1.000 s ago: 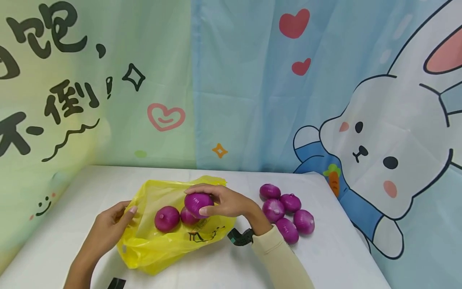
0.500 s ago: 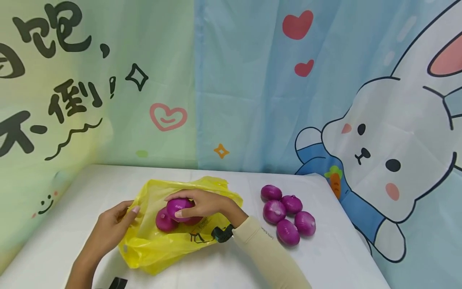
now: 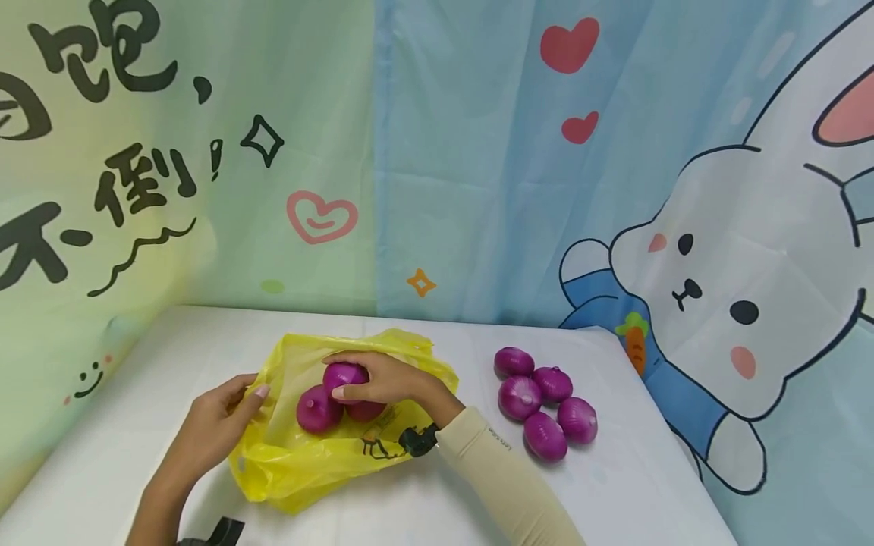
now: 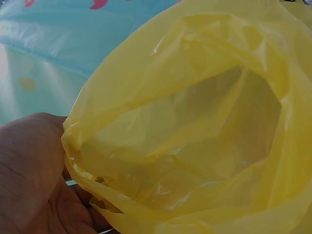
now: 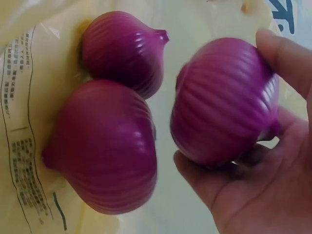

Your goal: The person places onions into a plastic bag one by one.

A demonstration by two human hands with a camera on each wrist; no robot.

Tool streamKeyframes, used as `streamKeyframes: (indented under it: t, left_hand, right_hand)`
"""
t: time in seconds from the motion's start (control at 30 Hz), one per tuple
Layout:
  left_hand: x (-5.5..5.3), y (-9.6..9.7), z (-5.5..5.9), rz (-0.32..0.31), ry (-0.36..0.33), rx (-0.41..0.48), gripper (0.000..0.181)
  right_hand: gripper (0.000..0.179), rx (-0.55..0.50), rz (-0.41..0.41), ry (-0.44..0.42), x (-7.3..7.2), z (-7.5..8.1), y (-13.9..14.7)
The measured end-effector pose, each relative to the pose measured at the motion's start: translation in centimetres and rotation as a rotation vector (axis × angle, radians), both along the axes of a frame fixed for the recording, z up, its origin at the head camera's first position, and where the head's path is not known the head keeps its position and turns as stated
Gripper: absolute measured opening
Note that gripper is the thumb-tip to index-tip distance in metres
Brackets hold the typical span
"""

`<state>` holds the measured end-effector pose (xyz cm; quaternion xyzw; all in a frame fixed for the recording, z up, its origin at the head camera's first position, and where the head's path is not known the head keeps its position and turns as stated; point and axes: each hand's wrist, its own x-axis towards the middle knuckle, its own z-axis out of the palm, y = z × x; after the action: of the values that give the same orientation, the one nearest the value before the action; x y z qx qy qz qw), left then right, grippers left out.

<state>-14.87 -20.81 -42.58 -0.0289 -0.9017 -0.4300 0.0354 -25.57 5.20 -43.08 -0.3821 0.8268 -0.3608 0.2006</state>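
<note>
My right hand [image 3: 389, 379] holds a red onion [image 3: 344, 374] over the yellow plastic bag [image 3: 293, 474]. In the right wrist view its thumb and fingers sit round the held onion [image 5: 224, 102], on opposite sides. Two more red onions lie on the bag's plastic close by, one on the left [image 3: 319, 410] and one partly hidden under the right hand [image 3: 365, 412]. At the bag's left edge, my left hand [image 3: 218, 425] pinches the plastic between thumb and fingers. The left wrist view shows the bag's mouth [image 4: 185, 141] spread wide beside that hand.
Several red onions [image 3: 519, 398] stand in a loose cluster on the white tabletop [image 3: 437, 500], right of the bag. A printed curtain [image 3: 437, 189] hangs along the table's back edge. A black wrist camera [image 3: 418, 440] sits on the right wrist, close to the bag.
My right hand has carried its onion leftward and stopped beside the other two, uncovering more of the left one since half a second ago. My left hand keeps its grip on the bag's edge.
</note>
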Motion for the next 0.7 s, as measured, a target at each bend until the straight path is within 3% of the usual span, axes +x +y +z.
streamKeyframes:
  t: [0.3,0.7]
  left_hand:
    - [0.2,-0.1,0.2,-0.01,0.021,0.003,0.052]
    - [0.1,-0.1,0.0,-0.019,0.005,0.025,0.053]
  right_hand:
    - [0.063,0.025,-0.196,-0.004,0.2,-0.8,-0.5]
    - [0.075,0.062,-0.352,-0.054,0.3,-1.7,-0.1]
